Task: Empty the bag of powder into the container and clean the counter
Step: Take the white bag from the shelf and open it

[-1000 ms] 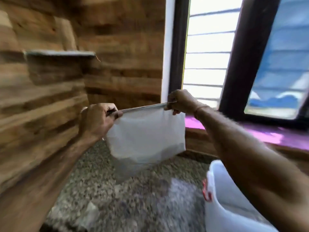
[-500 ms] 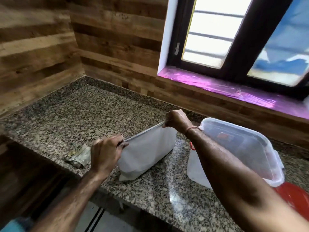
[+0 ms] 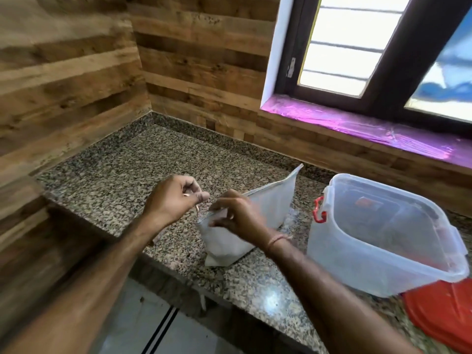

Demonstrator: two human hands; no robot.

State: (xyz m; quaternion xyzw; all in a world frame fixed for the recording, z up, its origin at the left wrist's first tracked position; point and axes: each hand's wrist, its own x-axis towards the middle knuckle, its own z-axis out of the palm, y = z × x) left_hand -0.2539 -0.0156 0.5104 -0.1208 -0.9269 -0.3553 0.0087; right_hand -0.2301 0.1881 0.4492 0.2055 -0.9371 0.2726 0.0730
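Nothing looks poured yet: the bag stands on the counter beside the open container, right hand pinching its top, left hand curled at its corner, grip unclear, wiping yet to come.

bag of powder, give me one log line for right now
bag upright on counter | right hand pinches its top edge | left hand at near corner, grip unclear | container open, beside bag
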